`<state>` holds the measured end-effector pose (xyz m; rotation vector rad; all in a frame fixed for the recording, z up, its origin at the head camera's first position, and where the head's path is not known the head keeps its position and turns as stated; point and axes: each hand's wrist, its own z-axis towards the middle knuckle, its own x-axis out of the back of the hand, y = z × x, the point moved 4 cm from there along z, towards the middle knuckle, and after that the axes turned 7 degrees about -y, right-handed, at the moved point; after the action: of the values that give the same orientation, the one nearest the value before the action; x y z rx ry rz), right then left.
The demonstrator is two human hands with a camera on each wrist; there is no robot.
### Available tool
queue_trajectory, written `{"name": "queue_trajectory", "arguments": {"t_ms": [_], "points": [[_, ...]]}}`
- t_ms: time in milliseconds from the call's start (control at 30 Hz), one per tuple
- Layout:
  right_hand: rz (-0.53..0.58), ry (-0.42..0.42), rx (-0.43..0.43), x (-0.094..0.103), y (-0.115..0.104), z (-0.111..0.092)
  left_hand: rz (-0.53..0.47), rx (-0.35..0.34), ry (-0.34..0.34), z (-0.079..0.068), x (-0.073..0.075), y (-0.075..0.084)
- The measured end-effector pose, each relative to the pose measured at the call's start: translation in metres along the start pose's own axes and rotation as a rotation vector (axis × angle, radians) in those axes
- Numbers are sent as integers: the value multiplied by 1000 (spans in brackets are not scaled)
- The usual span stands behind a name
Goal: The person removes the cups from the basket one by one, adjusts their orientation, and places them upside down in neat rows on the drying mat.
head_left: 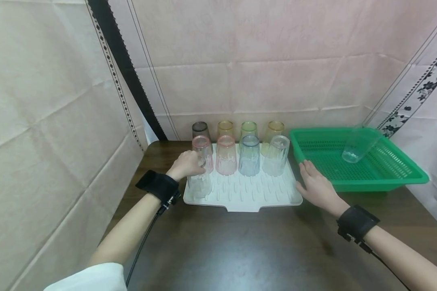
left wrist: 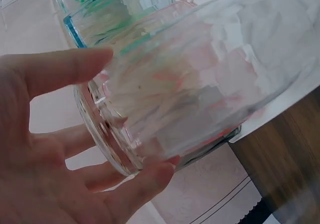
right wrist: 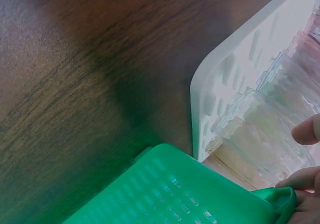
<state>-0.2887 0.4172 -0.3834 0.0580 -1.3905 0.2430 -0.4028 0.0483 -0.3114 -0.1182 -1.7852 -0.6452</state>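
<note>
My left hand (head_left: 187, 165) grips the base of an upside-down clear glass (head_left: 199, 186) at the front left of the white draining tray (head_left: 240, 204). In the left wrist view, thumb and fingers curl round the thick base of this clear glass (left wrist: 200, 79). At the left side of the green basket (head_left: 368, 186) is my right hand (head_left: 317, 188), fingers extended. Its fingertips touch the basket's rim (right wrist: 282, 199) in the right wrist view. A clear glass (head_left: 353, 153) leans inside the basket.
Upside-down glasses stand in rows on the tray: pink (head_left: 226, 155), blue (head_left: 249, 157) and clear (head_left: 276, 157) ahead, with grey (head_left: 200, 128), amber (head_left: 225, 128), green (head_left: 248, 129) and yellow (head_left: 275, 128) behind. A brown wooden table (head_left: 240, 250) lies underneath; pale cloth (head_left: 269, 89) hangs behind.
</note>
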Motion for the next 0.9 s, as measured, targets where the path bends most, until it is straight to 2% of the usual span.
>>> {"name": "queue_trajectory", "arguments": {"t_ms": [267,533,633,733,900], "points": [[21,-24,-12,4,-2,-1,-16,2,-32,-1,3,0],[4,-13,-1,0,-2,0,-1,39,34,-9,4,0],[9,-26,-7,0,-2,-1,24,21,100,-15,5,6],[9,-37,-11,1,-3,-1,41,-37,209,-25,6,16],[3,-36,-13,1,-2,-1,45,-238,419,-45,5,40]]}}
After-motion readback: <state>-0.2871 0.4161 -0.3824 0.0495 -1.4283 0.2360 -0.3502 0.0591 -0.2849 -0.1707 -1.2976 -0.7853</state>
